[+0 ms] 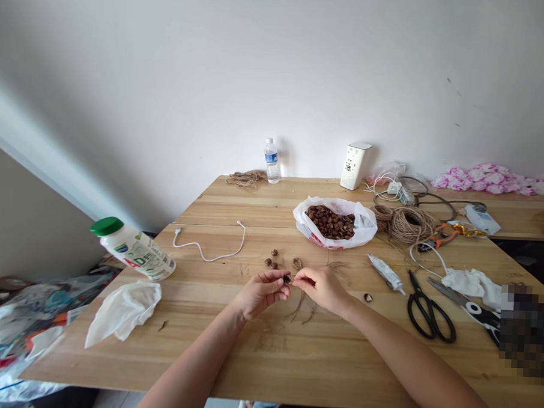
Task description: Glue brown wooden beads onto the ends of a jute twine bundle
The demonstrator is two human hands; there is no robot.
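Note:
My left hand (264, 293) is closed around a small dark brown nut shell (287, 278), its open side showing. My right hand (322, 288) pinches right beside the shell; what its fingertips hold is too small to make out. Loose twine strands (307, 308) lie on the table below and behind my right hand. Just beyond my hands sit several brown nut shells (274, 253) and a small twine coil (297, 263). A single shell (367, 298) rests to the right. Farther back, a white plastic bag (365, 225) stands open, full of brown shells (329, 223).
Right of my hands lie a glue tube (386, 273), black scissors (431, 310), larger shears (468, 304), pliers (442, 238) and twine rolls (410, 225). At left are a green-capped bottle (137, 250), white cloth (125, 312) and cable (206, 259). A water bottle (271, 162) stands behind.

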